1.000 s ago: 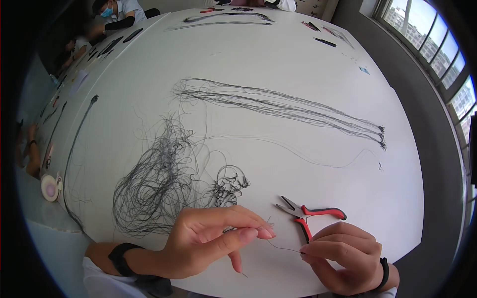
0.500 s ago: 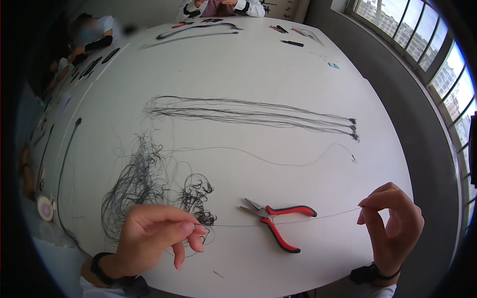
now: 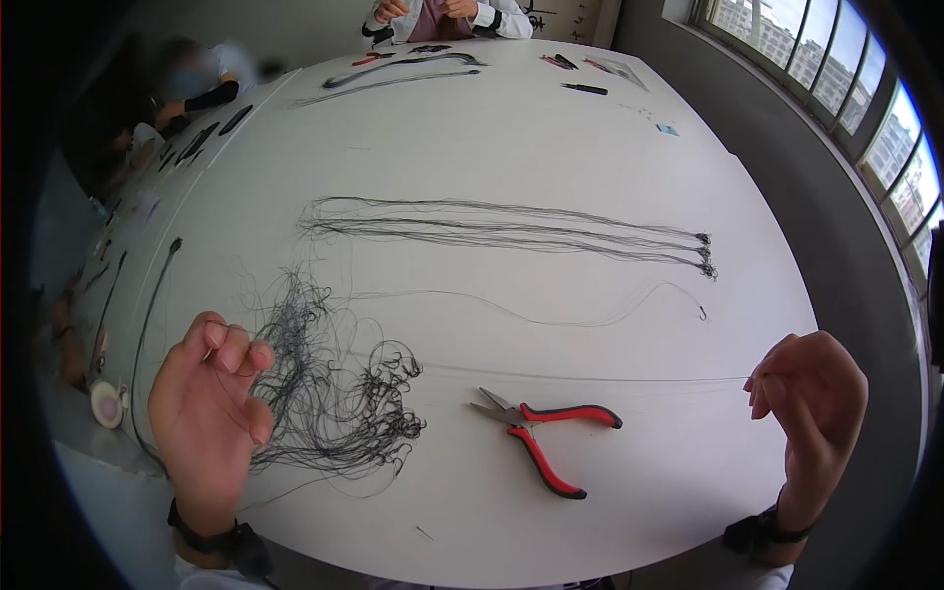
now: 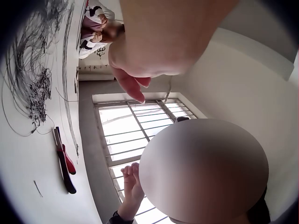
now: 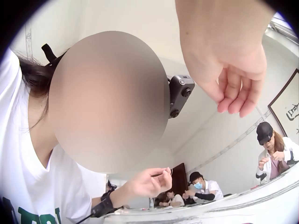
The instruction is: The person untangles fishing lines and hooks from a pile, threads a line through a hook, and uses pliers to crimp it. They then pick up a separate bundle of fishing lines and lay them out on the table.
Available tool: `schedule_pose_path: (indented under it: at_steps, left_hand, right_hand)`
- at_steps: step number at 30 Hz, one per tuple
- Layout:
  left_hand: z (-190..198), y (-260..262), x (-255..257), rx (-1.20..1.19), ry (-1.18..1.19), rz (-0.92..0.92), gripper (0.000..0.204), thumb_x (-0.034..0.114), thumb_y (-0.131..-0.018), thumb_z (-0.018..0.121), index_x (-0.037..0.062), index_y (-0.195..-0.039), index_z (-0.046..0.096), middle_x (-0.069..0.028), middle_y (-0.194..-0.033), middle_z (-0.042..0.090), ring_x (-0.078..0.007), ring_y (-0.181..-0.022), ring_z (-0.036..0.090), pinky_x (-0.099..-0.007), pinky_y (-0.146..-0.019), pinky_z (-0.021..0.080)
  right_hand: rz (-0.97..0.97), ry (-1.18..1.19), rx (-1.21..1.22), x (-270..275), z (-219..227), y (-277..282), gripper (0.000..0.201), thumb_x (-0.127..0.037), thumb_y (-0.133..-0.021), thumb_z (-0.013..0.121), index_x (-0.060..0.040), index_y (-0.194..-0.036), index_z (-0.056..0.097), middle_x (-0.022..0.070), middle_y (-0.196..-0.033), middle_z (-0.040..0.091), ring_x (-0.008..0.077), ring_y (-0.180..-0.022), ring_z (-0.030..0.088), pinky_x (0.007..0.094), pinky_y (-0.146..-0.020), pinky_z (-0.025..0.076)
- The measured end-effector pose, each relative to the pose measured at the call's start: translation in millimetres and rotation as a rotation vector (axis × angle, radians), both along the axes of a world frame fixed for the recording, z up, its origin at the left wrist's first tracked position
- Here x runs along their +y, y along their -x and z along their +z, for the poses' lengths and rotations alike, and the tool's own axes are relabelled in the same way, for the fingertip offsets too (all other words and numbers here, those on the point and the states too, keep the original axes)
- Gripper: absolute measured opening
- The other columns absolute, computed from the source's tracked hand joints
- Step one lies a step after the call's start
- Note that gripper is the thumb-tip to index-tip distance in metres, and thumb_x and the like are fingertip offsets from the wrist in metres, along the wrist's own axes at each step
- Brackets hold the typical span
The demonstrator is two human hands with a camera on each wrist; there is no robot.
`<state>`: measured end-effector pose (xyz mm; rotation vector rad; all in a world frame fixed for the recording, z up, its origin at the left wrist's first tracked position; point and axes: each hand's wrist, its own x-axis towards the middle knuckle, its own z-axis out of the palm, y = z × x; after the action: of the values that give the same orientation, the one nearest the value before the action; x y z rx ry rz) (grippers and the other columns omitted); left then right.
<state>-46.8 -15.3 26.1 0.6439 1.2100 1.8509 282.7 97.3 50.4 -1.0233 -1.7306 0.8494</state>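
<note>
My right hand (image 3: 811, 418), at the right, pinches one end of a thin fishing line (image 3: 590, 378) between thumb and fingertips. The line runs straight and taut to the left, passing above the pliers in the head view. My left hand (image 3: 205, 418) is raised at the left, fingers curled; a fine strand shows at its fingertips (image 5: 167, 172) in the right wrist view. Beside it lies a tangled heap of dark line (image 3: 305, 393) with several fish hooks (image 3: 393, 425) at its right side. Pliers (image 3: 544, 467) with red and black handles lie spread on the table.
Long bundles of line (image 3: 511, 234) with hooks (image 3: 706, 258) at their right ends lie across the table. A single hooked line (image 3: 590, 323) lies nearer. A small thin scrap (image 3: 424, 533) is near the front edge. Other people sit at the far and left sides.
My hands have moved well apart, right hand to the right and left hand up and left, drawing the line out taut. The pliers, close by my right hand earlier, lie between the hands.
</note>
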Motion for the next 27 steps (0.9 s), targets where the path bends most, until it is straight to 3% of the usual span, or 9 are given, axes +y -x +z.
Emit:
schedule_pose_path:
  at_steps: [1,3,5,6,10,20,22,27]
  left_hand:
    - [1.2,2.5,-0.6,-0.121,-0.021,0.021,0.017,0.024,-0.093,0.042,0.0087,-0.089,0.048,-0.0001,-0.074,0.045,-0.0165,-0.083,0.052,-0.0277,-0.036,0.05]
    - [5.9,6.7,-1.8,-0.094,0.027,0.05,0.016,0.023,-0.093,0.042,0.0087,-0.09,0.048,0.0,-0.074,0.046,-0.0168,-0.081,0.053,-0.0277,-0.037,0.049]
    - [-1.0,20.0,0.4,0.005,-0.028,-0.121,0.015,0.022,-0.092,0.044,0.008,-0.09,0.048,-0.0009,-0.075,0.046,-0.017,-0.075,0.055,-0.027,-0.036,0.045]
    - [-3.9,26.9,2.1,0.051,-0.013,-0.114,0.016,0.021,-0.092,0.045,0.0057,-0.089,0.05,-0.0024,-0.076,0.049,-0.0156,-0.063,0.054,-0.0253,-0.035,0.041]
    - [-6.9,39.3,7.5,0.177,0.162,0.021,0.019,0.02,-0.093,0.047,0.002,-0.091,0.053,-0.0044,-0.079,0.052,-0.0116,-0.05,0.047,-0.0231,-0.037,0.036]
    - [-42.2,100.0,7.0,-0.013,0.184,-0.078,0.012,0.02,-0.092,0.049,0.0086,-0.091,0.053,0.0044,-0.066,0.043,-0.0062,-0.046,0.036,-0.0218,-0.04,0.029]
    - [-43.4,101.4,13.6,-0.015,0.231,0.078,0.01,0.02,-0.092,0.05,0.0099,-0.093,0.054,0.005,-0.065,0.044,-0.0059,-0.049,0.038,-0.0208,-0.041,0.03]
    - [-47.1,110.7,30.3,-0.026,0.248,0.116,0.01,0.019,-0.092,0.052,0.0105,-0.096,0.055,0.0056,-0.063,0.045,-0.0062,-0.052,0.041,-0.0213,-0.046,0.033]
  right_hand:
    - [-0.008,0.053,0.002,3.9,-2.1,-0.9,0.006,0.007,-0.071,0.057,0.0061,-0.077,0.059,0.0119,-0.067,0.059,0.0157,-0.055,0.055,0.0252,-0.054,0.045]
    - [-0.003,-0.003,-0.039,10.2,-10.5,-4.7,0.005,0.005,-0.074,0.058,0.0057,-0.079,0.06,0.0102,-0.07,0.059,0.0149,-0.056,0.055,0.0256,-0.056,0.045]
    - [0.009,-0.023,-0.098,21.2,-15.8,-9.7,0.004,0.006,-0.076,0.057,0.0049,-0.079,0.06,0.0089,-0.07,0.058,0.0143,-0.056,0.054,0.0252,-0.056,0.045]
    - [0.024,-0.033,-0.112,28.5,-20.4,-12.0,0.004,0.006,-0.077,0.056,0.0047,-0.079,0.059,0.0082,-0.07,0.058,0.0137,-0.057,0.054,0.0247,-0.056,0.045]
    - [0.074,0.075,-0.135,57.9,-36.0,-24.0,0.002,0.004,-0.079,0.057,0.0048,-0.079,0.059,0.0083,-0.071,0.058,0.0132,-0.058,0.054,0.024,-0.055,0.044]
    - [0.051,0.26,-0.277,92.9,-57.9,-30.8,0.006,-0.003,-0.084,0.061,0.0021,-0.083,0.063,0.0051,-0.075,0.062,0.0101,-0.07,0.059,0.0241,-0.061,0.051]
    - [0.011,0.256,-0.307,100.1,-66.4,-34.3,0.006,-0.004,-0.083,0.061,0.0016,-0.083,0.063,0.0038,-0.071,0.062,0.0092,-0.066,0.058,0.0228,-0.058,0.049]
    - [-0.09,0.252,-0.361,113.1,-80.1,-32.7,0.005,-0.004,-0.083,0.061,0.0007,-0.08,0.063,0.0025,-0.068,0.061,0.0073,-0.063,0.057,0.0211,-0.055,0.045]
